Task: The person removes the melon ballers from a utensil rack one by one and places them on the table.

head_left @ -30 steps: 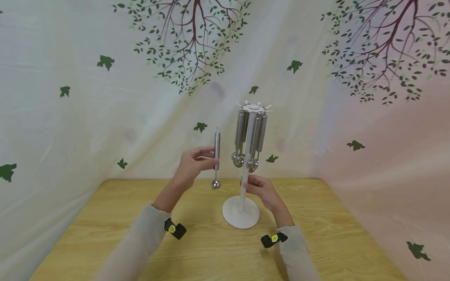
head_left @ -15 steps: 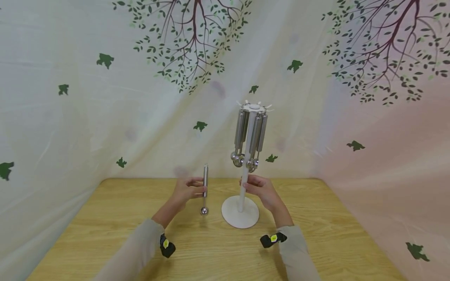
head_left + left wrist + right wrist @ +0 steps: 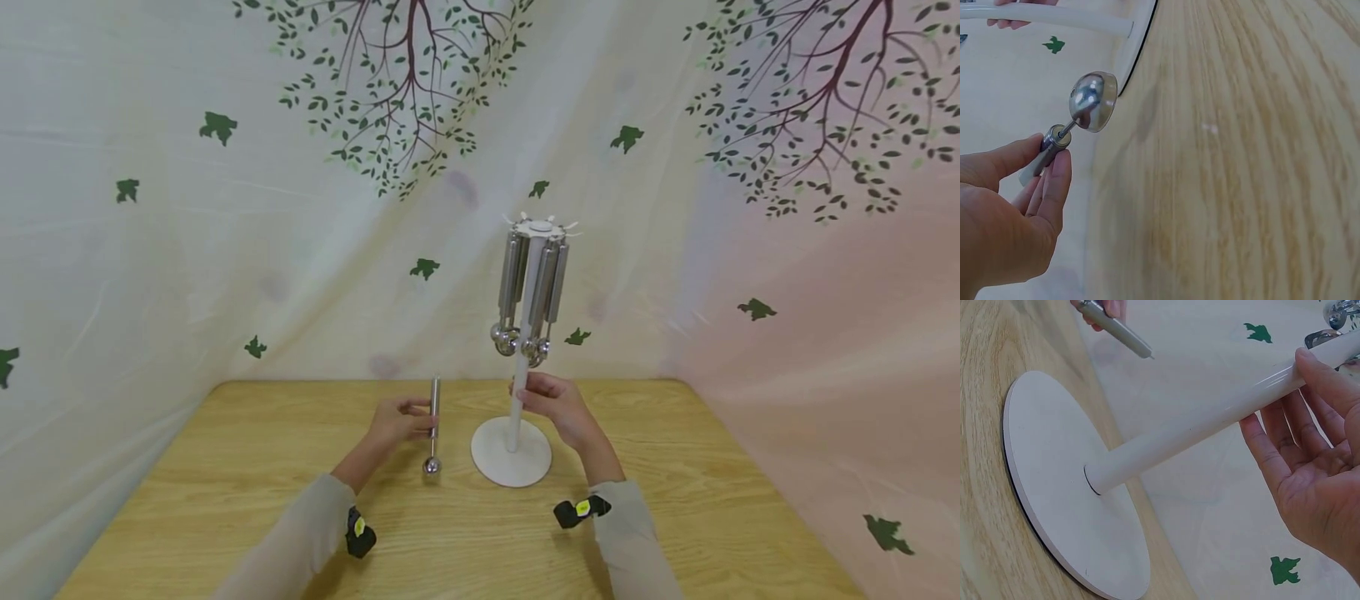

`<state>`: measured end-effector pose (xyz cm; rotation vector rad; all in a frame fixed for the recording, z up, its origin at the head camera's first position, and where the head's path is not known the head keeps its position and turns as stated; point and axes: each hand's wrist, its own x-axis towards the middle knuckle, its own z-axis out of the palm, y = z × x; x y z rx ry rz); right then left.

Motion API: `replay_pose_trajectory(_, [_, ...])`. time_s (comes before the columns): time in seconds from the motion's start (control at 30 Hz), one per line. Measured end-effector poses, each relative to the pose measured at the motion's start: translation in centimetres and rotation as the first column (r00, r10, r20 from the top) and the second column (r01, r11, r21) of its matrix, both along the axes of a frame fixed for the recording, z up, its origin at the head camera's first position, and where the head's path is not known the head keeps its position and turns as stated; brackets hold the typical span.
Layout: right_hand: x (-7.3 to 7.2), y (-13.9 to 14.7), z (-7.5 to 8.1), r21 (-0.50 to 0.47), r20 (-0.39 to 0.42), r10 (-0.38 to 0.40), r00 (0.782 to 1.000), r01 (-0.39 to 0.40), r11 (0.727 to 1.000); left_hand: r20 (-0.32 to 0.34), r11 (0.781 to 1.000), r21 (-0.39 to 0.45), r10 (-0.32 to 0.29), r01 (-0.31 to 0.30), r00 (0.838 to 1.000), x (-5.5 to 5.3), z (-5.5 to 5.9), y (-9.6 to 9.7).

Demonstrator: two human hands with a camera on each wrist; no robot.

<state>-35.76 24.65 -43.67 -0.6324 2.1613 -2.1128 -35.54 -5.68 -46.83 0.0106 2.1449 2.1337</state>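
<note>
My left hand (image 3: pixel 396 422) pinches the steel handle of a melon baller (image 3: pixel 432 425) between thumb and fingers, left of the stand. The baller is upright with its round bowl down; the left wrist view shows this hollow half-ball bowl (image 3: pixel 1094 101) apart from the tabletop. With my right hand (image 3: pixel 558 406) I hold the white pole of a utensil stand (image 3: pixel 517 417), thumb on one side and fingers on the other. Several similar steel utensils (image 3: pixel 546 287) hang from hooks at its top, round ends down. Their exact kinds are too small to tell.
The stand's round white base (image 3: pixel 1072 487) rests flat on the wooden table (image 3: pixel 300 508). Behind the table's far edge hangs a pale cloth backdrop (image 3: pixel 337 275) printed with branches and green leaves.
My left hand has lowered the melon baller from beside the hanging utensils to just above the table, and slightly leftward. My right hand keeps its place on the pole.
</note>
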Motion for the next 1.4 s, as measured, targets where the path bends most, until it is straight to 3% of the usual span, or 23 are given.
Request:
replay_pose_trajectory(0.6, [-0.1, -0.2, -0.2, 0.018, 0.004, 0.006, 1.0, -0.006, 1.0, 0.055, 0.991, -0.117, 0.077, -0.07, 0.995, -0.1, -1.8, 0.8])
replay_pose_trajectory(0.93, [0.2, 0.0, 0.2, 0.017, 0.008, -0.004, 1.0, 0.004, 1.0, -0.007, 0.984, -0.158, 0.083, -0.083, 0.996, 0.0, -1.9, 1.3])
replay_pose_trajectory(1.17, [0.3, 0.0, 0.2, 0.006, 0.013, -0.004, 1.0, 0.004, 1.0, -0.073, 0.969, -0.236, 0.058, -0.073, 0.996, 0.1, -2.0, 1.6])
replay_pose_trajectory(1.4, [0.2, 0.2, 0.2, 0.017, 0.019, -0.009, 1.0, 0.009, 1.0, -0.07, 0.955, -0.294, 0.018, -0.038, 0.997, 0.3, -1.8, 1.8])
